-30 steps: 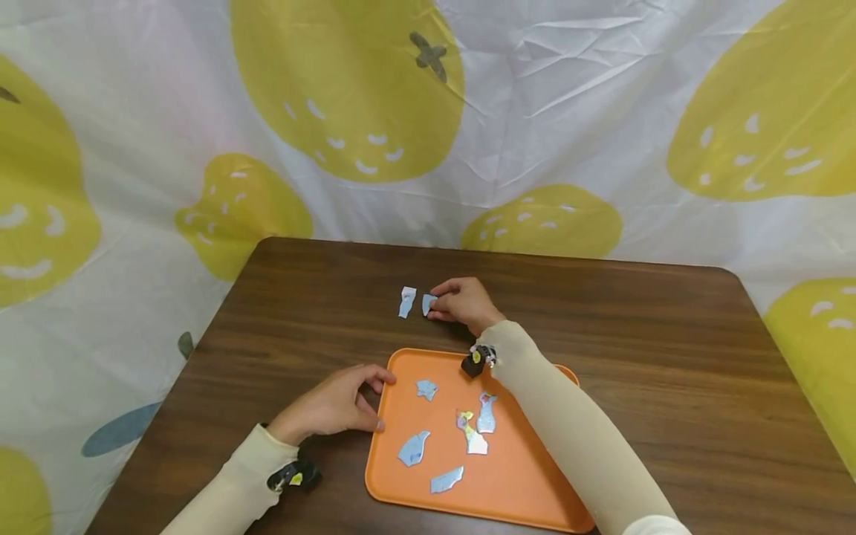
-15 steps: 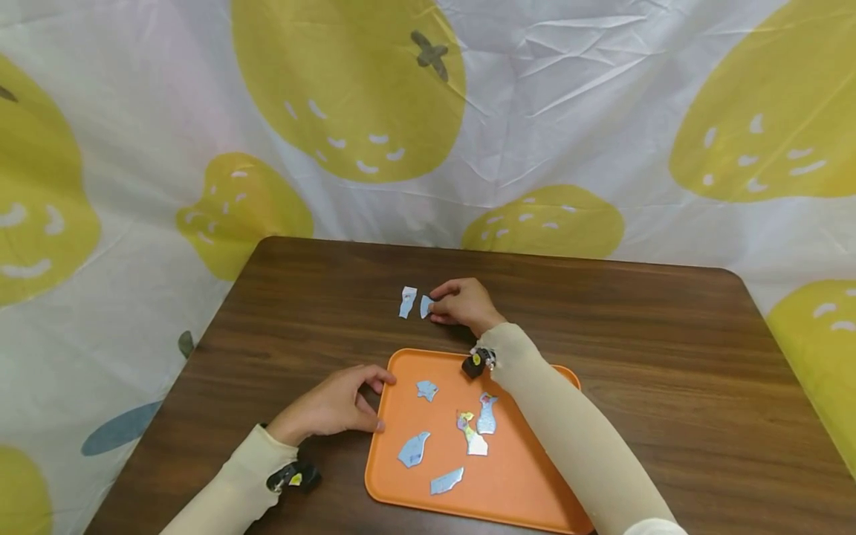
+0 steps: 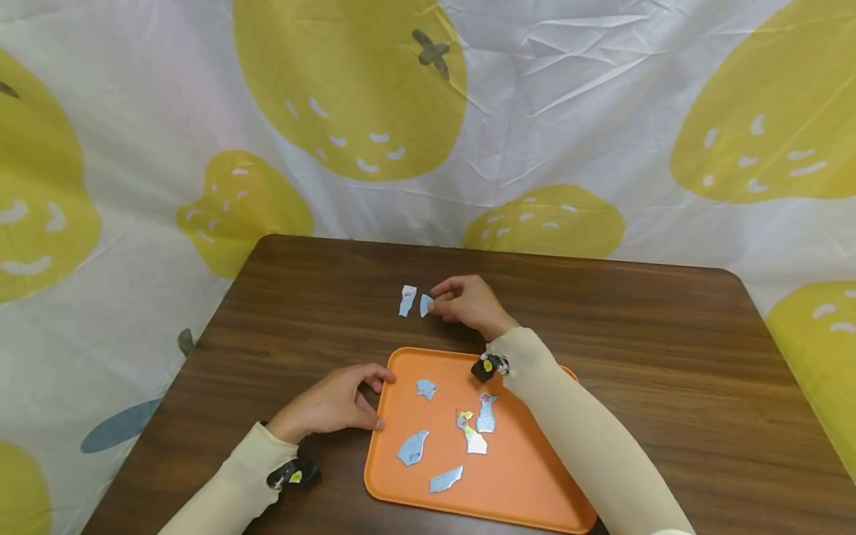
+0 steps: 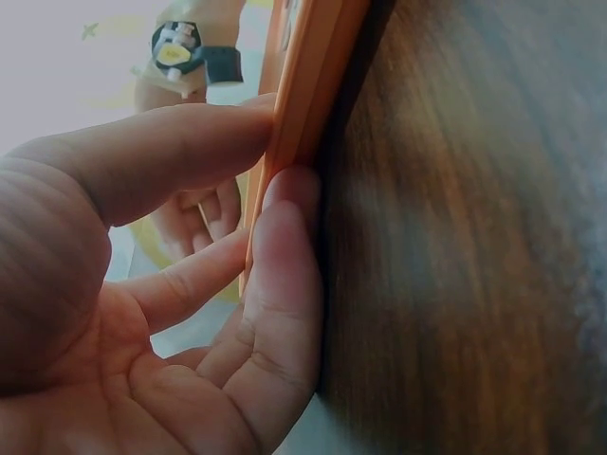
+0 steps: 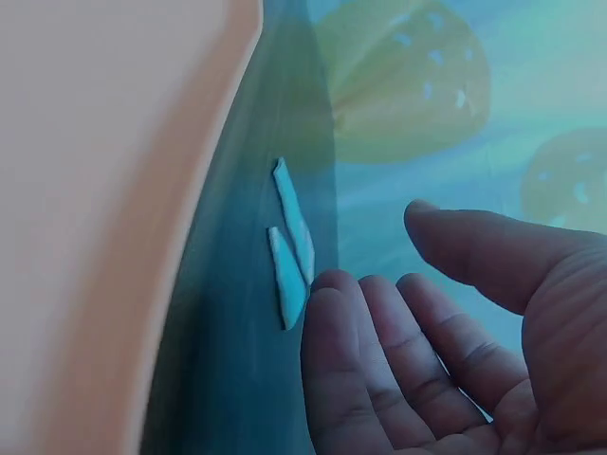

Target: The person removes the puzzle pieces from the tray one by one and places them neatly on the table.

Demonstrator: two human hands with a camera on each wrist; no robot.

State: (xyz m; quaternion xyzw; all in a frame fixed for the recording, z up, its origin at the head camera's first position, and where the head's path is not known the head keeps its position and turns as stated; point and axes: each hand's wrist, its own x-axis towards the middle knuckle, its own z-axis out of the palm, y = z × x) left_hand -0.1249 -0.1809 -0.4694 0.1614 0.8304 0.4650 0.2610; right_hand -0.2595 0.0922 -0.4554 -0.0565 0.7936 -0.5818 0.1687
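My left hand (image 3: 331,401) grips the left rim of the orange tray (image 3: 528,483); the left wrist view has its thumb over the tray rim (image 4: 308,85) and fingers behind it. Beyond the tray, my right hand (image 3: 473,306) hovers with fingertips at the edge of a small pale-blue shard (image 3: 425,305) lying on the table. Thumb and fingers are spread apart in the right wrist view, with that shard (image 5: 287,284) just beside the fingertips. Left of it lies a longer shard with a white end (image 3: 406,301), a narrow gap between them.
Several irregular flat shards lie in the tray, among them a jagged one (image 3: 426,388), a leaf-shaped one (image 3: 413,448) and a white-and-yellow one (image 3: 476,443). My right forearm (image 3: 588,423) crosses the tray's right side. A lemon-print cloth (image 3: 515,134) hangs behind the brown table (image 3: 669,357).
The small shard has turned slightly and shifted left toward the longer one. My right thumb and fingers have parted from it, and the wrist has swung a little right. My left hand stays put.
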